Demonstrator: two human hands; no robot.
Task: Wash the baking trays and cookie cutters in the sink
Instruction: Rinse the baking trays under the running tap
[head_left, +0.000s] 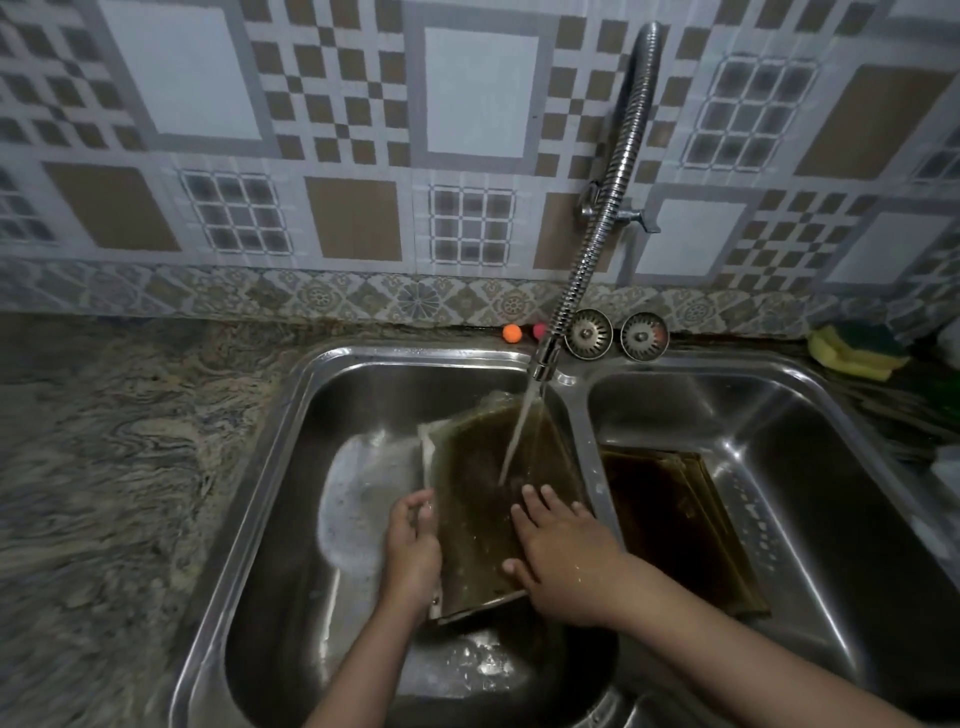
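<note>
Running from the flexible tap (597, 228), water (519, 436) lands on a dark baking tray (483, 499) tilted in the left basin (291, 467) of a steel dbl sink. Left hand (413, 551) grips the tray's left edge, fingers curled round it; right hand (563, 556) lies flat on the tray face, fingers straight & spread. Suds (353, 499) sit on the basin floor left of the tray. A 2nd stack of dark trays (675, 525) leans in the right basin (810, 441), just past the divider. Two strainer plugs (615, 335) stand on the back rim behind the tap spout, w/ an orange ball (511, 332) near. A yellow-green sponge (857, 348) rests at far right. Counter (104, 441) is swirled stone; wall (337, 130) is patterned tile.
</note>
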